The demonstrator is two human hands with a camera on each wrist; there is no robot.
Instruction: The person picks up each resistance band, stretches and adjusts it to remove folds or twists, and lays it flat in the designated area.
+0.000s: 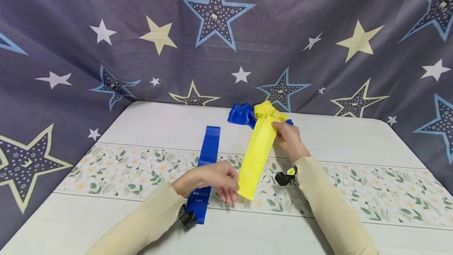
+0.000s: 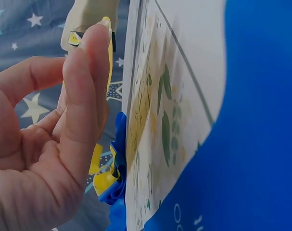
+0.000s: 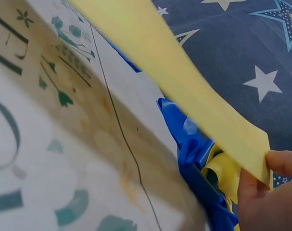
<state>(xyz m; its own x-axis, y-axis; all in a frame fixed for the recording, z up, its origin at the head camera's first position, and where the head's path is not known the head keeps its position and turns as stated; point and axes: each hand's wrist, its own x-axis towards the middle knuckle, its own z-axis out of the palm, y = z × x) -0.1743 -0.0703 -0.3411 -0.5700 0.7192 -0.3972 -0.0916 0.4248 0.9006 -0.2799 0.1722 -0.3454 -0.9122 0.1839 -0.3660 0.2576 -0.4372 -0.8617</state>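
Fingers [image 2: 79,96] pinch the yellow band [image 1: 257,150], we see: left hand [image 1: 219,178] at seven o'clock, right hand [image 1: 291,139] at one. A blue band [image 1: 209,146] lies toward eight.

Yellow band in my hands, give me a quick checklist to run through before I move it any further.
1. Right hand pinching the far end of the yellow band: ok.
2. Left hand gripping its near end: ok.
3. Yellow band held out lengthwise, without a twist: ok.
4. Blue band in full view: not ok, your left hand and wrist cross over it in the head view.
5. Yellow band free of the bunched bands at the back: cannot tell, they overlap at its far end.
6. Left wrist camera off the blue band: cannot tell.
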